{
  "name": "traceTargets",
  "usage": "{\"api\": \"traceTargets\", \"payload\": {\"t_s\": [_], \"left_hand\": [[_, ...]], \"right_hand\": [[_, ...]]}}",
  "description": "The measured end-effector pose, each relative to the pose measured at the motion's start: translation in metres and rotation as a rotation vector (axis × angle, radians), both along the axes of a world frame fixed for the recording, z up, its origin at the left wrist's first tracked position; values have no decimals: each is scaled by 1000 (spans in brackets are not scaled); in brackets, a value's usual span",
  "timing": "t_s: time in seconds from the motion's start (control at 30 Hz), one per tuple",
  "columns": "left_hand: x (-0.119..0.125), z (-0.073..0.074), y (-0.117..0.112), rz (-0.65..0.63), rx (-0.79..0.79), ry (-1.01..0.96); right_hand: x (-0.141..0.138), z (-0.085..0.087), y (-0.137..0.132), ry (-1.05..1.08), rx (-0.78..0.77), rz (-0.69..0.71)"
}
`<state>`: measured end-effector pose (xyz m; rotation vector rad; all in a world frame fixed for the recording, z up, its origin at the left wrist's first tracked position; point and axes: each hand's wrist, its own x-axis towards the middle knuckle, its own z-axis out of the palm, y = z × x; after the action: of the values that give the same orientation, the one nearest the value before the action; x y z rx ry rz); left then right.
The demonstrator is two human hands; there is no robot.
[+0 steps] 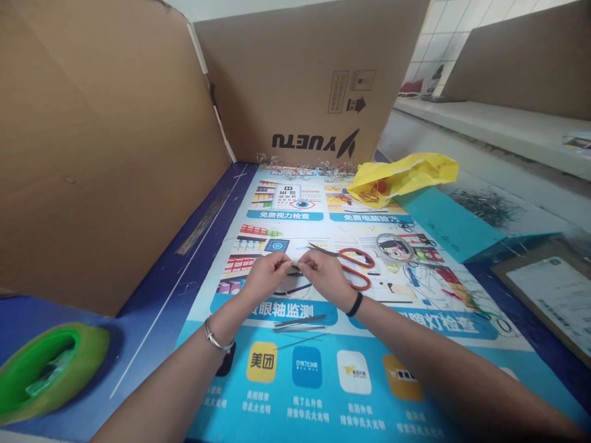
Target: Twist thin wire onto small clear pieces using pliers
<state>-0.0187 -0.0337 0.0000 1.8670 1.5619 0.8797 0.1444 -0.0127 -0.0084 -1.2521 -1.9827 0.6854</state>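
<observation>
My left hand [268,275] and my right hand [325,277] meet over the middle of the poster, fingertips pinched almost together. Between them is a short bit of thin wire [294,266], mostly covered by the fingers. Just beyond my right hand lie scissors with orange-red handles [362,257], their dark blades pointing left. Nearer to me, a few cut grey wire pieces [299,323] rest on the poster. A round clear-rimmed disc [396,247] sits to the right of the scissors.
A printed poster [203,344] covers the blue table. Green tape [87,363] stands at left, near a bundle of thin wires [203,224]. At right are a yellow bag [415,175], a teal folder [450,224] and tangled wire [482,206]. Cardboard walls [295,80] enclose the left and back.
</observation>
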Motion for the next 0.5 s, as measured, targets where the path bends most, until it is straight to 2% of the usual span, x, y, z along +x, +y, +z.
{"api": "traceTargets", "payload": {"t_s": [0.3,0.5], "left_hand": [[0,2,-3,-49,1,6],[-1,1,-1,-56,-18,-56]], "right_hand": [[1,0,0,75,-21,17],[4,0,5,85,-56,106]]}}
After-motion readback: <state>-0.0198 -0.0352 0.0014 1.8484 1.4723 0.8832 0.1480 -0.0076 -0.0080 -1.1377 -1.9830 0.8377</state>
